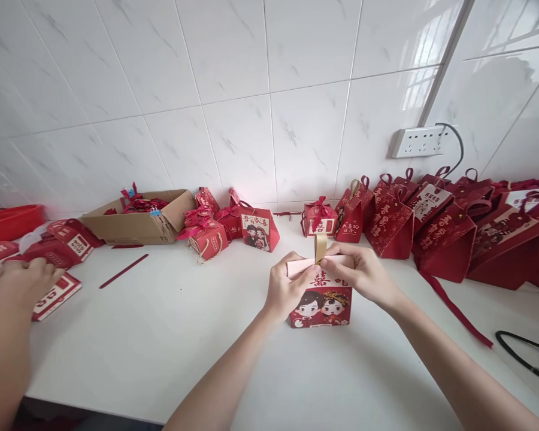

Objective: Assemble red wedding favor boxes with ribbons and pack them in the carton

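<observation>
A red gift box (321, 308) printed with a cartoon couple stands upright on the white table in front of me. My left hand (290, 284) pinches the left side of its pale top edge. My right hand (357, 272) grips the right side, its fingers close to the ribbon. A gold ribbon loop (320, 246) sticks up from the middle of the top, between both hands. What the fingertips do at the ribbon's base is partly hidden.
Finished-looking red boxes (390, 224) crowd the right. A cardboard box (135, 224) with ribbons and small red boxes (211, 236) stand at the back. Another person's hand (18, 287) touches a flat red box at left. Loose ribbons (458, 311) lie about; a power strip (422, 142) is on the wall.
</observation>
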### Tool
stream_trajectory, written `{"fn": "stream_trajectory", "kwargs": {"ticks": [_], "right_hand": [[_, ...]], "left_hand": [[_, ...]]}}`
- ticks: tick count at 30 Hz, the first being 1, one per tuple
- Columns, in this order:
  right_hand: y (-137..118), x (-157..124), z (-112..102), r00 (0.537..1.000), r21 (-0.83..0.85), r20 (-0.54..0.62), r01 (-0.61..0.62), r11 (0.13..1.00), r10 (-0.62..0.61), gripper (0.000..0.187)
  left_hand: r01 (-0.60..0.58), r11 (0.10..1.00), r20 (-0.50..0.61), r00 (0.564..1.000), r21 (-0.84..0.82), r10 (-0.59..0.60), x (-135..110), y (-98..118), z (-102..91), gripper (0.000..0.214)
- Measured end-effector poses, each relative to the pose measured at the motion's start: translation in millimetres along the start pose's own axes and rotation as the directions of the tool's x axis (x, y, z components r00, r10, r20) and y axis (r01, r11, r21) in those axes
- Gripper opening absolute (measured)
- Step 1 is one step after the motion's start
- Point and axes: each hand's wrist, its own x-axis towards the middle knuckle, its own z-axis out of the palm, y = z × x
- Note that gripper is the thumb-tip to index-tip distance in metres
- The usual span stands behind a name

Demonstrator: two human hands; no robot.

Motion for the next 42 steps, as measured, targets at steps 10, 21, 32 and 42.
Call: {"fn": "stream_trajectory", "kwargs": {"ticks": [10, 21, 32, 42], "right_hand": [[8, -1, 14, 0.867, -0.349, -0.198, 0.373, 0.86, -0.457, 0.013], [9, -11, 54, 0.994, 0.157, -0.094, 0.07, 0.985, -0.055, 0.032], [-15, -10, 9, 0.981, 0.017, -0.187, 0.052, 0.998, -0.048, 0.018], [-13, -9, 16, 1.0, 0.105, 0.006, 0.019, 0.994, -0.02, 0.014]], "left_hand": [[-0.607, 0.681, -0.038, 0.734, 0.41, 0.678, 1, -7, -12.4, 0.009], [-0.594, 0.624, 0.115, 0.765, 0.507, 0.634, -8, -24, 0.0, 0.051], [-0.365, 0.891, -0.114, 0.907, 0.27, 0.406, 1, 9, -21.1, 0.033], [-0.129, 0.991, -0.118, 0.985, -0.042, 0.123, -7, 13, -4.9, 0.015]]}}
